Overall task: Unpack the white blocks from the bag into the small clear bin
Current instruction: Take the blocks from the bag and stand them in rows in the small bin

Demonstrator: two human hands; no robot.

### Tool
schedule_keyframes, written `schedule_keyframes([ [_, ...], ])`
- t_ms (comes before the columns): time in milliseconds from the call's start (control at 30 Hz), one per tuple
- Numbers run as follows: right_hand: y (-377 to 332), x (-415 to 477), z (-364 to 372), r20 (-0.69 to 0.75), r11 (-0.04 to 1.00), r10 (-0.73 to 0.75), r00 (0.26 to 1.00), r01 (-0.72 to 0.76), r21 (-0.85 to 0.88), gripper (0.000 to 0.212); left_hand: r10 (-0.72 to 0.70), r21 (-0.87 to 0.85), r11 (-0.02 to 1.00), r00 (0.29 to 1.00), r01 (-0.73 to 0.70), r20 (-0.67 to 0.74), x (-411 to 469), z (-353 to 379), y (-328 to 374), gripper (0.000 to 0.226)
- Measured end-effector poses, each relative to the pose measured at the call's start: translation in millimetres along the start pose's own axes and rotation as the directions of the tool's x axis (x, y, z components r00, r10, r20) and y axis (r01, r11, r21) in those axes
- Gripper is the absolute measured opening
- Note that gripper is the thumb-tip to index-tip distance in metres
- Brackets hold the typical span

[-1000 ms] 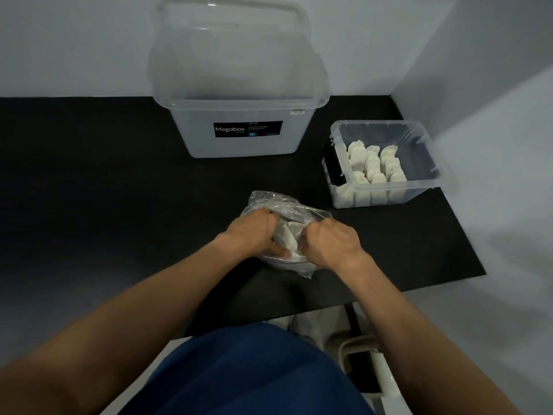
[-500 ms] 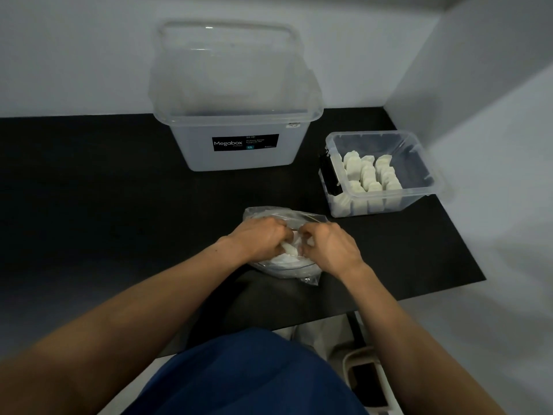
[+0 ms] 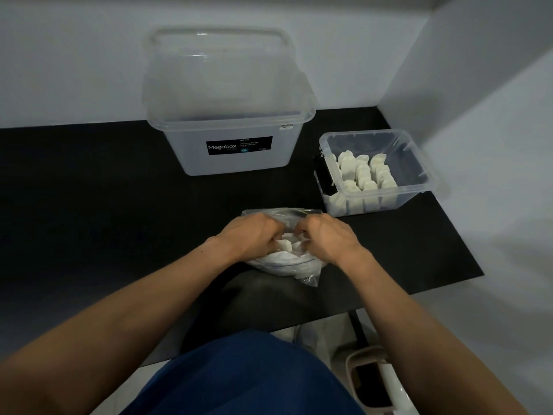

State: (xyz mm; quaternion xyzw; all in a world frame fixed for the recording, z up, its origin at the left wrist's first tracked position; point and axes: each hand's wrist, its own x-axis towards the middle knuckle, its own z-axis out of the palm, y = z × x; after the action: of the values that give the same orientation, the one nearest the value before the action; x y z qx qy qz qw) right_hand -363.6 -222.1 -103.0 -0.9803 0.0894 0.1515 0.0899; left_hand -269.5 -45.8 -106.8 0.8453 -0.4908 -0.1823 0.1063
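Observation:
A clear plastic bag (image 3: 288,266) with white blocks (image 3: 285,245) inside lies on the black table near its front edge. My left hand (image 3: 254,235) and my right hand (image 3: 327,238) both grip the bag's opening with curled fingers, one on each side. To the right and farther back stands the small clear bin (image 3: 416,163), holding several white blocks (image 3: 363,172) in rows. The fingertips are hidden in the bag's folds.
A large clear Megabox bin (image 3: 230,139) stands at the back middle against the wall. White walls close the back and right sides. The black table (image 3: 89,205) ends just behind my wrists. Below it is a beige and white object (image 3: 377,381).
The view has tilted, so everything sits a little lower in frame. Both hands stay at the bag's mouth and have drawn closer over the blocks.

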Motion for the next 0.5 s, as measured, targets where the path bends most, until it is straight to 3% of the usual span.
schedule_keyframes([
  [133,2.9,-1.9,-2.1,-0.071,0.998,0.002,0.997,0.003,0.065,0.012,-0.068,-0.149,0.987,0.993,0.053,-0.097,-11.1,-14.7,-9.7,0.009],
  [233,8.1,-4.4,-5.7,-0.166,0.933,0.072,0.983,-0.007,0.359,0.005,-0.192,-0.386,0.917,0.959,0.1,-0.207,-20.6,-23.1,-18.1,0.003],
  [300,8.4,-8.1,-8.4,-0.191,0.773,0.154,0.969,0.003,0.635,0.008,-0.308,-0.596,0.796,0.917,0.103,-0.253,-25.4,-24.8,-22.8,0.006],
  [367,3.9,-12.2,-11.3,-0.195,0.543,0.248,0.949,0.031,0.839,0.012,-0.394,-0.769,0.636,0.884,0.065,-0.252,-27.6,-26.0,-23.0,0.014],
  [433,-6.7,-16.9,-15.4,-0.186,0.287,0.306,0.934,0.096,0.953,0.015,-0.437,-0.848,0.53,0.865,0.026,-0.246,-26.6,-26.5,-18.9,0.023],
  [500,-17.9,-19.5,-19.2,-0.179,0.105,0.312,0.933,0.154,0.983,0.017,-0.455,-0.882,0.472,0.854,-0.011,-0.254,-23.5,-27.0,-11.7,0.024],
])
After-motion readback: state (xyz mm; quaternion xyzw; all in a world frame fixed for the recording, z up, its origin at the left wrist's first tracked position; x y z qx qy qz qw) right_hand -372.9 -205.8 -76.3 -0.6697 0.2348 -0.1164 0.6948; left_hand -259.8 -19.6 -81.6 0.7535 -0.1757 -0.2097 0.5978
